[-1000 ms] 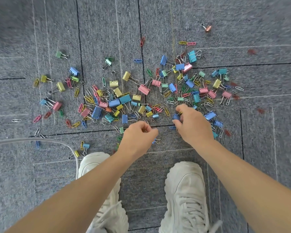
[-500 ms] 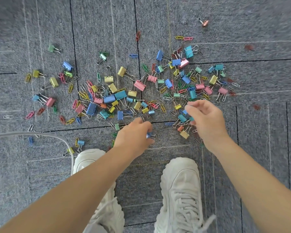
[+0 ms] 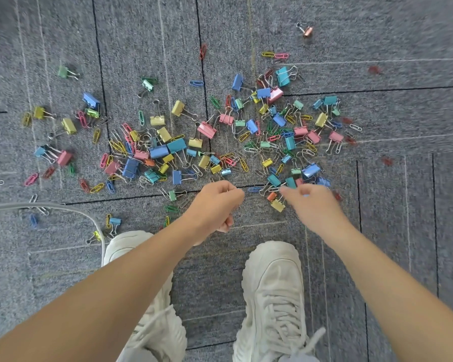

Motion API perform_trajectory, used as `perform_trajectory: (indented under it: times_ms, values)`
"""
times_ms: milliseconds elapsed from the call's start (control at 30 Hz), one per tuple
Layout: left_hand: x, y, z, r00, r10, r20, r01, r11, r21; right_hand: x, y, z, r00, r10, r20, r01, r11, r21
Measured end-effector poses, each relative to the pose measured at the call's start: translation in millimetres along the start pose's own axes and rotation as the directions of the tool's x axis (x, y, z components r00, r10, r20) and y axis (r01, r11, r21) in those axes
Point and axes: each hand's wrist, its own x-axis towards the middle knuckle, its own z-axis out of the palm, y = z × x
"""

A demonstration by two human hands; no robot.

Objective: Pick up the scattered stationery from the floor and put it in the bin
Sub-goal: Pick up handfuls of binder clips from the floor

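Carpet floor (image 3: 377,35) bears scattered clips (image 3: 177,145), perhaps a cable (image 3: 71,208).

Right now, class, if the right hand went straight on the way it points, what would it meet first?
Probably the teal clip just ahead of the right hand, at the pile's near edge. The hand is blurred, so its height above the floor is unclear.

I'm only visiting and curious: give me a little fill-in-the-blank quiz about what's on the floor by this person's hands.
1. The colourful clips lie scattered on a grey ____ floor.
2. Just left of the right hand lie an orange binder clip and a ____ one.
3. A pale cable curves over the floor on the person's ____ side.

Missing words: carpet; yellow; left.
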Motion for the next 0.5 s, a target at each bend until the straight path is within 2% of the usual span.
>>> perform_trajectory:
  times_ms: [67, 233, 400, 500]
  values:
    - [1, 1, 1, 1.000, 0.008, 0.012, -0.008, 1.000, -0.007, -4, 1, 10, 1.000, 0.004, -0.018, -0.007, 0.977, -0.215]
    - [2, -1, 5, 0.998, 0.051, -0.049, -0.048, 0.997, 0.061, 1, 6, 30, 0.981, -0.007, -0.193, -0.070, 0.918, -0.389]
    - [4, -1, 4, 0.996, 0.057, -0.064, -0.053, 0.997, 0.055, -3, 3, 29, 0.984, -0.067, -0.166, 0.011, 0.948, -0.320]
    - [4, -4, 7, 0.994, 0.084, -0.070, -0.074, 0.989, 0.127, -3, 13, 27, 0.985, -0.084, -0.153, 0.072, 0.994, -0.081]
